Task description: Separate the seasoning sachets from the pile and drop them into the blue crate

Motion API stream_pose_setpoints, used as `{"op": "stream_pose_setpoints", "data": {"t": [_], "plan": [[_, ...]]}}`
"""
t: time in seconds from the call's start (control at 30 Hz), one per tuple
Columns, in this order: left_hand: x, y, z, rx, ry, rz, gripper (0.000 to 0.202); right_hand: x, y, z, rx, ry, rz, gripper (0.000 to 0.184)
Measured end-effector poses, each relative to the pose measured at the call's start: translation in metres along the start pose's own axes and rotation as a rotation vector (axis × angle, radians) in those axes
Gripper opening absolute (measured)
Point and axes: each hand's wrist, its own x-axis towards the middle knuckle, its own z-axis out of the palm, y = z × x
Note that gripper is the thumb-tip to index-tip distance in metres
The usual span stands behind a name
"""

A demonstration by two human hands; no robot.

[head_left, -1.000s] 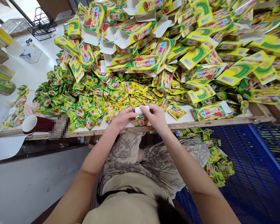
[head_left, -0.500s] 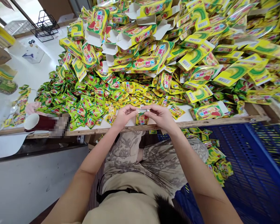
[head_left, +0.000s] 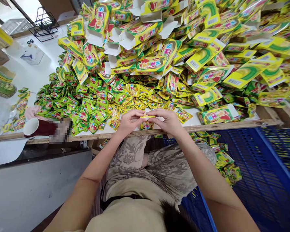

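Both hands meet at the table's front edge around one small yellow and green candy box [head_left: 146, 125]. My left hand [head_left: 130, 122] grips its left side, fingers bent over the top. On the right side, my right hand [head_left: 167, 121] pinches the same box with thumb and forefinger at the upper end. A yellow flap shows between the fingertips; much of the box is hidden by them. Just beyond the hands lie yellow candy sachets [head_left: 140, 100], with a heap of green sachets [head_left: 82, 109] to the left. A single yellow sachet [head_left: 183, 115] rests right of my right hand.
Piled printed cartons [head_left: 151, 64], some with open white flaps, fill the back and right. A dark red cup [head_left: 42, 127] lies sideways at the left edge. Below right stands a blue plastic crate [head_left: 246, 161] beside more sachets. A black wire rack [head_left: 43, 25] stands far left.
At the top of the box, the pale opening between my fingers has given way to a yellow flap. Both hands stay on the box in nearly the same place.
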Motion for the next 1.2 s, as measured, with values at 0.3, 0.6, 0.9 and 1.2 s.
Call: {"op": "stream_pose_setpoints", "data": {"t": [0.3, 0.6, 0.9, 1.2], "plan": [[0.014, 0.006, 0.011, -0.01, 0.085, -0.117, 0.023, 0.015, -0.005, 0.003, 0.319, 0.002, 0.428, 0.032], [0.02, 0.005, 0.008, -0.063, 0.106, -0.171, 0.028, 0.031, 0.001, -0.002, 0.489, -0.036, 0.556, 0.033], [0.008, -0.002, -0.001, -0.132, 0.013, -0.155, 0.027, 0.03, 0.0, -0.01, 0.249, -0.112, 0.4, 0.019], [0.006, -0.005, 0.001, 0.116, 0.007, 0.198, 0.011, 0.001, -0.001, 0.0, -0.042, 0.032, -0.006, 0.024]]}}
